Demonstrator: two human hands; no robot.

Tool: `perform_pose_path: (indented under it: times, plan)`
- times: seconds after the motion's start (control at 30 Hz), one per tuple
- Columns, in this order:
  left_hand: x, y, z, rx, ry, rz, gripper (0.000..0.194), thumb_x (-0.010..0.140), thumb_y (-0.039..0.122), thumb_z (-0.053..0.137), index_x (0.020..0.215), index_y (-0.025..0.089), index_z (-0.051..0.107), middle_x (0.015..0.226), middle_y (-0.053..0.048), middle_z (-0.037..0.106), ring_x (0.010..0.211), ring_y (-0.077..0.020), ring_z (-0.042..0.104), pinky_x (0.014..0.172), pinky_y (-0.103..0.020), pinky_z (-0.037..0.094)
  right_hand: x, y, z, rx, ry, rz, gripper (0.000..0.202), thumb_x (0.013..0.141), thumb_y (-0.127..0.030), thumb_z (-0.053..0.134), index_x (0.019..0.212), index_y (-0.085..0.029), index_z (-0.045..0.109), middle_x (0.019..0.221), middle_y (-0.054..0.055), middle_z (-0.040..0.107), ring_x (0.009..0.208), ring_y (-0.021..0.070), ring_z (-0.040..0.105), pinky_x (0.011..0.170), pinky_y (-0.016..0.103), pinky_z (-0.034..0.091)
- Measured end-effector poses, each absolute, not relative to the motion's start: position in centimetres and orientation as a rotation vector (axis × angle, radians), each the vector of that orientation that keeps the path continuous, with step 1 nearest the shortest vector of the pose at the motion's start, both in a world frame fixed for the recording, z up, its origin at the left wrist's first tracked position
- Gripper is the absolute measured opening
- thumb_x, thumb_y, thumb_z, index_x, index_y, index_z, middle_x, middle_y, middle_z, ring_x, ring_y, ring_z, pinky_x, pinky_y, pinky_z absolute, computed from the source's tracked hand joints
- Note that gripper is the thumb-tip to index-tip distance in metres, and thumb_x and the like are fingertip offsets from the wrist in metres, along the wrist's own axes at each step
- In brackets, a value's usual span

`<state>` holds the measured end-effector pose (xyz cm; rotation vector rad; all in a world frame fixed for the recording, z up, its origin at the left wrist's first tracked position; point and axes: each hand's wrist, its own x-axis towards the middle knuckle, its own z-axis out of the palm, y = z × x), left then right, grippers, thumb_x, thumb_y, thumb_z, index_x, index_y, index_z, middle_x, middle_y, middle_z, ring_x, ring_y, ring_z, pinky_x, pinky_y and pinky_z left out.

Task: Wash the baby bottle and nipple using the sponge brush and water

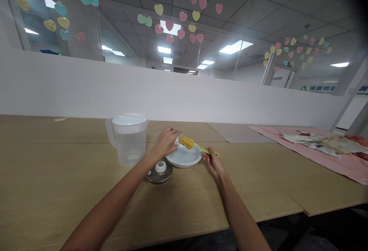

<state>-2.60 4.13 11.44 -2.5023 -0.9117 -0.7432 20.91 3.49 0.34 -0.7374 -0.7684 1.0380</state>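
Observation:
My left hand [168, 141] is wrapped round a small clear bottle [179, 140], mostly hidden by the fingers, its mouth facing right. At that mouth is the yellow head of a brush [187, 142]. My right hand [213, 159] grips the brush's thin green handle, fingers closed. Both hands are above a white bowl [184, 159] on the table. Below my left hand, a round metal tray [160, 179] holds a white ring-shaped cap [160, 166] and another small white piece, partly hidden by my left forearm.
A clear lidded pitcher [130, 143] stands left of the bowl. On the wooden table [71, 174], a flat pale piece [61, 119] lies far left. At right, a pink cloth [310, 157] bears packets. A white wall [178, 101] with glass above runs behind.

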Motion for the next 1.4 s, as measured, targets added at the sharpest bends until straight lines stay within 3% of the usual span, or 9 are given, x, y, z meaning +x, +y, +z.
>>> perform_pose_path:
  times: [0.33, 0.6, 1.0, 1.2, 1.4]
  plan:
    - [-2.1, 3.4, 11.6, -2.503, -0.935, -0.624, 0.04, 0.071, 0.019, 0.054, 0.11, 0.012, 0.051, 0.102, -0.01, 0.06, 0.099, -0.0247, 0.046, 0.085, -0.036, 0.037, 20.8, 3.3, 0.5, -0.751, -0.77, 1.069, 0.032, 0.058, -0.042, 0.073, 0.068, -0.014, 0.06, 0.051, -0.001, 0.061, 0.037, 0.0042, 0.046, 0.041, 0.015, 0.046]
    - [-1.3, 2.6, 11.4, -2.553, -0.913, -0.558, 0.024, 0.069, 0.011, 0.054, 0.093, 0.016, 0.056, 0.092, -0.008, 0.061, 0.092, -0.0228, 0.048, 0.081, -0.036, 0.037, 19.8, 3.1, 0.5, -0.766, -0.852, 1.111, 0.039, 0.055, -0.044, 0.074, 0.072, -0.012, 0.063, 0.057, 0.003, 0.065, 0.034, 0.0036, 0.044, 0.043, 0.018, 0.047]
    - [-0.3, 3.4, 9.6, -2.657, -0.791, -0.623, 0.04, 0.062, 0.016, 0.06, 0.102, 0.016, 0.058, 0.092, -0.007, 0.064, 0.089, -0.0232, 0.05, 0.078, -0.034, 0.039, 18.5, 2.7, 0.5, -0.746, -0.905, 1.237, 0.037, 0.052, -0.037, 0.077, 0.075, -0.01, 0.065, 0.058, 0.003, 0.065, 0.033, 0.0037, 0.045, 0.043, 0.018, 0.048]
    - [-1.3, 3.2, 11.1, -2.612, -0.84, -0.652, 0.036, 0.063, 0.02, 0.062, 0.099, 0.019, 0.059, 0.092, -0.006, 0.065, 0.09, -0.0239, 0.049, 0.077, -0.035, 0.037, 19.7, 3.3, 0.6, -0.677, -0.755, 1.163, 0.036, 0.048, -0.037, 0.079, 0.069, -0.012, 0.064, 0.051, 0.001, 0.062, 0.043, 0.0064, 0.053, 0.045, 0.014, 0.049]
    - [-0.8, 2.9, 10.4, -2.615, -0.813, -0.618, 0.034, 0.064, 0.016, 0.061, 0.098, 0.018, 0.058, 0.091, -0.006, 0.064, 0.089, -0.0234, 0.049, 0.077, -0.035, 0.035, 19.6, 3.0, 0.3, -0.728, -0.793, 1.21, 0.036, 0.052, -0.037, 0.077, 0.074, -0.012, 0.064, 0.053, -0.001, 0.062, 0.03, -0.0002, 0.035, 0.033, 0.011, 0.041]
